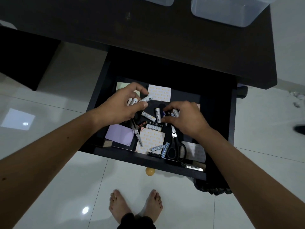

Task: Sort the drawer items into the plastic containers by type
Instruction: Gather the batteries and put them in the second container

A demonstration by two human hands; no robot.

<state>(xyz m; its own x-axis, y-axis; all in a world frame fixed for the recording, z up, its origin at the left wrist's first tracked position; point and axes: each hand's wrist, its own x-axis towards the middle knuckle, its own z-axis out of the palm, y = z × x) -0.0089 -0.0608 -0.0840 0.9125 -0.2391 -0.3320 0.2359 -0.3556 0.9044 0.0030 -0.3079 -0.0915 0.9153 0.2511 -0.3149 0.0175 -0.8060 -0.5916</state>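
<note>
The dark drawer (214,113) is pulled open below me. My left hand (122,104) reaches into it and grips several white batteries (140,100). My right hand (186,118) is curled over more batteries (174,113), holding a few in its fingers. Loose white batteries (149,116) lie between the hands, and others (160,148) lie near the drawer front. Black-handled scissors (175,146) rest under my right wrist. A second pair of scissors (137,131) lies partly under my left hand. Sticky-note pads, purple (119,135) and patterned (151,140), sit on the drawer floor.
Two clear plastic containers stand on the dark desk top, one at the top right (231,10), one cut off at the top edge (158,0). A yellow knob (150,171) sticks out of the drawer front. My bare feet (135,207) stand on white tiles.
</note>
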